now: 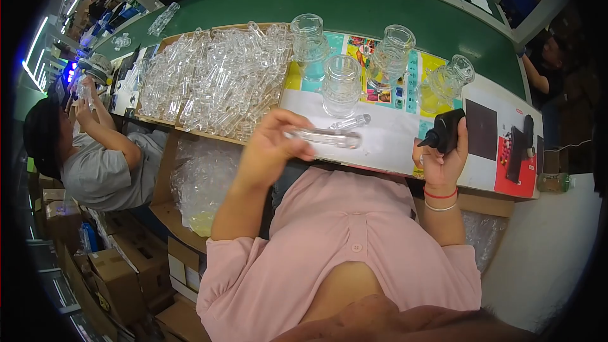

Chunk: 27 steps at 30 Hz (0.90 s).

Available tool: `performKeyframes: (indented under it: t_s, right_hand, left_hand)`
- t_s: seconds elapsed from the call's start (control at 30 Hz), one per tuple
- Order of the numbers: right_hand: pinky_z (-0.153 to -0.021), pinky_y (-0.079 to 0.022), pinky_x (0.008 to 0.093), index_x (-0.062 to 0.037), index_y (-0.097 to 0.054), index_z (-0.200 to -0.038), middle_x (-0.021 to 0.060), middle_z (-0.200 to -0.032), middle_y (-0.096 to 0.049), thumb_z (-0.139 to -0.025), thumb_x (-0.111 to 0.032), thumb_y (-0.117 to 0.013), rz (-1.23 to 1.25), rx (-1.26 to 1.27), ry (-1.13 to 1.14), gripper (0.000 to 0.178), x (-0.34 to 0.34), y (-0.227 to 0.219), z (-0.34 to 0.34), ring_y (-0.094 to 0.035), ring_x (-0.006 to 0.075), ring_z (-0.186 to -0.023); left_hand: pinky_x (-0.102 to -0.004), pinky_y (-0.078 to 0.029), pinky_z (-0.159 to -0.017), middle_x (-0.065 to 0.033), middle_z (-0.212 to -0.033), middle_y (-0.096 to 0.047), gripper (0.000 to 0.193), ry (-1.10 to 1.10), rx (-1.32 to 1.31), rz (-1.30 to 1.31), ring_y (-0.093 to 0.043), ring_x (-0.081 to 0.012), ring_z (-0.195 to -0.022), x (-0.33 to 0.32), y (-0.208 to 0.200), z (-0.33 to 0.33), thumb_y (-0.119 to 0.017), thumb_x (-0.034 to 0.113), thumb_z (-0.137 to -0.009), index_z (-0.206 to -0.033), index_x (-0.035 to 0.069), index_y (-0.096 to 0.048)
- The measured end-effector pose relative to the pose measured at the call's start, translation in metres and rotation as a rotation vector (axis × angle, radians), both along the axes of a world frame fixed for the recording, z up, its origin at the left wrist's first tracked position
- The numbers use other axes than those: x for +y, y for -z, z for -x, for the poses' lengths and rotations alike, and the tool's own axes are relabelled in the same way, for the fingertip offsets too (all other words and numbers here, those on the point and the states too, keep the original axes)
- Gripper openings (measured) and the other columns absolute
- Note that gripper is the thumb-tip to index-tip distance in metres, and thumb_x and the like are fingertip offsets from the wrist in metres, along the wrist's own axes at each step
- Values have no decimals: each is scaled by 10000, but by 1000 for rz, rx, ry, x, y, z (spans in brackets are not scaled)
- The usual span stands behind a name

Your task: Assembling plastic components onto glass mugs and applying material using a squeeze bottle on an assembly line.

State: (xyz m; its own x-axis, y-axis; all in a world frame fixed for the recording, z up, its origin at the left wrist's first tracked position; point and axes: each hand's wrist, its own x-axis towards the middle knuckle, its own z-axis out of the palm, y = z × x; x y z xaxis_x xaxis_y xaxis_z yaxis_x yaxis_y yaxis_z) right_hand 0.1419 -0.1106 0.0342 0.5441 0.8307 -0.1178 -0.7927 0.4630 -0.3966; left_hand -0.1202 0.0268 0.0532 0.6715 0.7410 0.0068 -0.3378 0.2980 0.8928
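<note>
My left hand [280, 140] pinches one end of a clear tube-like piece [332, 139], which points to the right over the table's front part. Behind it a similar small clear piece [351, 122] lies on the white sheet. In my right hand [444, 163] is a black bottle [450, 129] with a pointed nozzle tilted down to the left. Past my hands stand several clear, jar-like vessels: one [342, 85] in the middle, one [308, 38] at the back left, one [394, 54] behind and one [445, 82] at the right, leaning.
Left of the vessels a shallow cardboard tray [283, 92] is heaped with clear tubular pieces [218, 76]. A box with clear plastic bags [206, 180] stands below the table edge. Another person [107, 158] works at the left. A black device [523, 145] lies at the right.
</note>
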Motion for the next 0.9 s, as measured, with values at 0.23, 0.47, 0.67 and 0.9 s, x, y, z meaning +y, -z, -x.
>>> performKeyframes:
  t_s: [0.23, 0.47, 0.67, 0.9]
  right_hand:
    - [-365, -300, 153, -79, -507, -910, 33, -765, -563, -898, -292, -476, -48, -180, 104, 215, 6, -34, 17, -429, 63, -440]
    - [-605, -468, 251, -3, -458, -997, 67, -803, -481, -860, -352, -499, 156, -538, 367, 377, 3, -55, 44, -530, 151, -697]
    - [-668, -441, 274, 33, -435, -963, 118, -845, -479, -815, -415, -512, 62, -1090, 318, 478, -7, -58, 48, -507, 174, -731]
    - [-662, -428, 279, 20, -440, -948, 133, -790, -519, -815, -498, -529, 117, -1438, 411, 542, -13, -62, 52, -501, 187, -719]
  left_hand:
    - [-259, -518, -764, -96, -984, -508, 266, -4, -50, -359, -575, -154, -886, -32, 16, -32, -575, -61, -792, -1049, -26, -519]
    - [-210, -484, -722, -96, -1011, -535, 307, -129, -71, -184, -565, -134, -902, -49, -2, -45, -629, -116, -724, -1013, -30, -572]
    - [-263, -498, -778, -158, -1026, -527, 371, -179, 83, -600, -576, -192, -904, -49, 6, -36, -657, -125, -673, -1016, -59, -533]
    - [-268, -487, -797, -161, -1029, -529, 405, -192, 46, -598, -567, -193, -920, -50, 6, -36, -670, -135, -642, -1016, -48, -540]
